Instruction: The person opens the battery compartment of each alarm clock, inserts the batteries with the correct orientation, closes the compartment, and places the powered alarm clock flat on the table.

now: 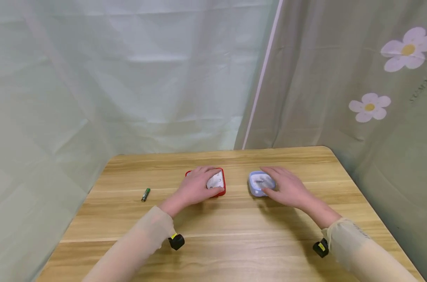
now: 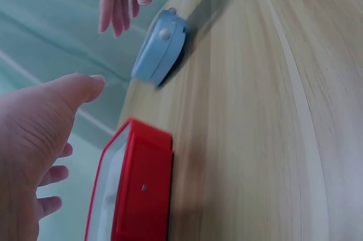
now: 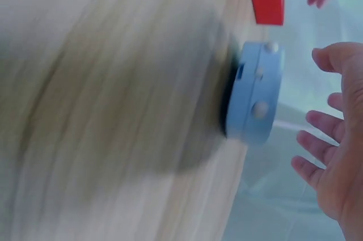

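Note:
A red square clock (image 1: 216, 180) with a white numbered face lies on the wooden table, face up. Over its left part hovers my left hand (image 1: 198, 184), thumb and fingers spread. In the left wrist view a gap shows between that thumb and the red clock (image 2: 143, 187). To the right lies a light blue, rounded clock (image 1: 255, 190) with small white knobs on its side. My right hand (image 1: 287, 185) is spread above its right side. The right wrist view shows those fingers apart from the blue clock (image 3: 253, 93). Neither hand holds anything.
A small green and black battery (image 1: 145, 194) lies on the table (image 1: 213, 243), left of the red clock. Pale curtains (image 1: 164, 78) hang behind the table's far edge and along both sides. A black wrist camera (image 1: 177, 241) is under the left sleeve, another (image 1: 320, 248) by the right.

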The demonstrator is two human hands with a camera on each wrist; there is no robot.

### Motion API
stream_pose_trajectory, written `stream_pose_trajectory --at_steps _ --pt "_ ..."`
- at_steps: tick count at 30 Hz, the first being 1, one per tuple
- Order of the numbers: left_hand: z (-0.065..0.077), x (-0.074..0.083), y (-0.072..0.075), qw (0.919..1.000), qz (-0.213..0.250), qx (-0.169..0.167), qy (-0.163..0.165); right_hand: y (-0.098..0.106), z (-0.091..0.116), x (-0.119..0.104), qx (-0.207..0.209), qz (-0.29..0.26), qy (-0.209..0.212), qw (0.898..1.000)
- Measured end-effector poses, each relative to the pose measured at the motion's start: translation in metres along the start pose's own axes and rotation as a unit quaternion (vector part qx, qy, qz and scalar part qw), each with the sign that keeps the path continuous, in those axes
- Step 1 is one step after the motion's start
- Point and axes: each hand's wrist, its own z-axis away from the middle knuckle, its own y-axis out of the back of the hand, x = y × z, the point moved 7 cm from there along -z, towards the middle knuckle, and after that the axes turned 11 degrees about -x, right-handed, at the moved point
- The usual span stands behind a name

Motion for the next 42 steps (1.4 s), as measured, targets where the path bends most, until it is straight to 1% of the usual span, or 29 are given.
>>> stream_pose_trajectory --at_steps 4,7,10,14,17,19,25,28,32,36,38,42 --pt "0.013 -0.015 0.006 0.9996 0.021 0.009 0.016 0.003 -0.007 -0.009 -0.004 -0.018 0.001 1.0" --pt "0.024 -0.029 0.006 0.9988 0.029 0.011 0.038 0.002 -0.014 -0.014 -0.008 -0.021 0.007 1.0" --pt "0.032 -0.041 0.006 0.9982 0.033 0.011 0.049 0.001 -0.02 -0.021 -0.014 -0.02 0.017 1.0" --pt "0.041 -0.055 0.006 0.9975 0.039 0.008 0.058 -0.002 -0.029 -0.032 -0.027 -0.02 0.023 0.999" --pt "0.047 -0.064 0.005 0.9966 0.044 0.003 0.069 -0.005 -0.036 -0.041 -0.041 -0.019 0.019 0.999" --pt "0.049 -0.068 0.005 0.9962 0.047 0.001 0.073 -0.008 -0.04 -0.047 -0.051 -0.02 0.018 0.998" --pt "0.054 -0.08 0.003 0.9956 0.058 0.005 0.073 -0.022 -0.053 -0.063 -0.088 -0.05 0.013 0.995" --pt "0.057 -0.087 0.001 0.9942 0.064 0.002 0.086 -0.031 -0.061 -0.069 -0.101 -0.057 0.008 0.993" --pt "0.059 -0.095 -0.003 0.9918 0.067 -0.014 0.107 -0.042 -0.07 -0.074 -0.112 -0.064 -0.004 0.992" --pt "0.057 -0.099 -0.009 0.9903 0.066 -0.03 0.119 -0.053 -0.078 -0.079 -0.121 -0.078 -0.009 0.99" --pt "0.056 -0.099 -0.011 0.9903 0.063 -0.034 0.119 -0.057 -0.083 -0.082 -0.122 -0.086 -0.013 0.989" --pt "0.054 -0.099 -0.016 0.9903 0.062 -0.039 0.118 -0.066 -0.088 -0.084 -0.124 -0.103 -0.035 0.986"
